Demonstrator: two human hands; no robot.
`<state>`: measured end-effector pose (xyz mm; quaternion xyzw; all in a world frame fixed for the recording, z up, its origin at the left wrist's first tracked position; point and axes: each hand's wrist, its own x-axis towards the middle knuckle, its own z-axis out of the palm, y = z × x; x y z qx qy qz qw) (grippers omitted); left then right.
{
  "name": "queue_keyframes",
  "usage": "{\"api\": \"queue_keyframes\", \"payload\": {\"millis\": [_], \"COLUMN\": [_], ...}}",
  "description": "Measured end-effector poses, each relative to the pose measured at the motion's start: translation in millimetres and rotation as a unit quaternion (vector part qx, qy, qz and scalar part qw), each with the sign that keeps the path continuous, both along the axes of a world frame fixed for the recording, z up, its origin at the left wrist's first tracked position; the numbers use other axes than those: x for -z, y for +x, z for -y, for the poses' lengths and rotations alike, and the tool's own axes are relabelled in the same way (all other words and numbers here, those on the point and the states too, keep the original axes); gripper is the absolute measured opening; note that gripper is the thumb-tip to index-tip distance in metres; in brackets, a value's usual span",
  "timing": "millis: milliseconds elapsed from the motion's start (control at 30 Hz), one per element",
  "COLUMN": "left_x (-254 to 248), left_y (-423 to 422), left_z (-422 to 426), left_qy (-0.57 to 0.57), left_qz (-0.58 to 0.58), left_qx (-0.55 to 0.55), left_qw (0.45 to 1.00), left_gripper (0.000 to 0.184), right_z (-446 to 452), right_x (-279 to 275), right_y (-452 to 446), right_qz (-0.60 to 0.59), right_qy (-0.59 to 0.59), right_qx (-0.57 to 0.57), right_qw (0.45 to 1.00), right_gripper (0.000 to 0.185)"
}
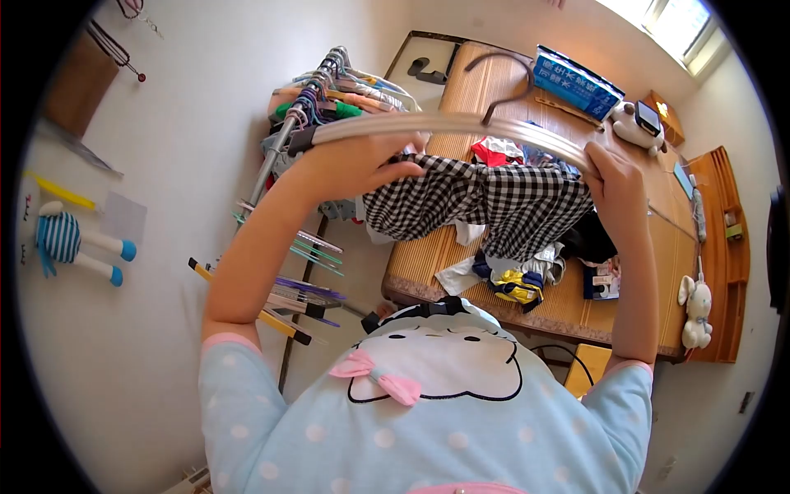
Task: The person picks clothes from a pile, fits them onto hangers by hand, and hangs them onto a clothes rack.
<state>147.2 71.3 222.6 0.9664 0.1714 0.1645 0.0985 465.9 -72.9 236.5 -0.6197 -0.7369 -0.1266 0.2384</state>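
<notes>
A pale clothes hanger point(444, 123) with a dark hook is held up level in front of me. Beneath its bar hangs a black-and-white checked garment point(535, 193) that looks like shorts. My left hand point(362, 165) is closed at the garment's upper left corner, under the hanger's left end; the exact hold of its fingers is partly hidden by the bar. At the other end, my right hand point(613, 177) is closed around the hanger's right end and the garment's upper right corner.
Behind the garment stands a mat-covered table point(420, 263) with loose clothes point(518, 284), a blue box point(576, 82) and a plush toy point(638, 128). To the left is a clothes rack point(280, 148) full of hangers. Several empty hangers point(288, 300) hang lower down.
</notes>
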Motion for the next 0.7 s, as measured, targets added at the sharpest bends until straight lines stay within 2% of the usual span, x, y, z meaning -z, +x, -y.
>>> {"api": "queue_keyframes", "payload": {"millis": [33,100,133,167,233,267,300,367,433,567,633,667,700], "left_x": [4,12,8,6,0,5,7,14,39,117,155,164,172], "left_y": [-2,-11,-13,-16,-22,-22,-18,6,34,62,57,47,31], "left_z": [-7,-24,-30,-33,-36,-36,-29,-1,23,26,26,25,24], "left_qy": [0.003,0.22,0.291,0.296,0.363,0.374,0.378,0.37,0.318,0.237,0.14,0.14,0.074], "left_qz": [0.001,0.048,0.064,0.066,0.073,0.081,0.082,0.175,0.196,0.202,0.052,0.054,0.124], "left_qx": [0.002,0.033,0.049,0.05,-0.021,-0.091,-0.092,-0.151,-0.118,-0.131,-0.066,-0.065,-0.1], "left_qw": [1.0,0.974,0.953,0.952,0.929,0.919,0.918,0.9,0.92,0.941,0.987,0.987,0.984], "left_gripper": [0.02,0.017,0.013,0.013,0.015,0.024,0.024,0.04,0.053,0.058,0.065,0.065,0.072], "right_z": [-4,-11,-12,-12,-11,-10,-11,-10,-11,-13,-15,-17,-15], "right_x": [1,5,6,6,4,2,0,-3,-8,-33,-41,-44,-47], "right_y": [8,23,26,25,20,21,20,15,8,5,14,19,19], "right_qz": [0.001,-0.024,-0.029,-0.026,-0.048,-0.073,-0.072,-0.12,-0.142,-0.131,-0.188,-0.191,-0.189], "right_qy": [0.003,0.019,0.016,0.02,0.062,0.044,0.048,0.022,0.047,0.077,0.076,0.072,0.07], "right_qx": [0.002,0.026,0.021,0.022,0.027,0.05,0.049,0.066,0.048,0.045,0.023,0.023,0.024], "right_qw": [1.0,0.999,0.999,0.999,0.997,0.995,0.995,0.99,0.988,0.987,0.979,0.979,0.979], "right_gripper": [0.016,0.015,0.014,0.014,0.014,0.013,0.013,0.013,0.013,0.01,0.006,0.005,0.005]}}
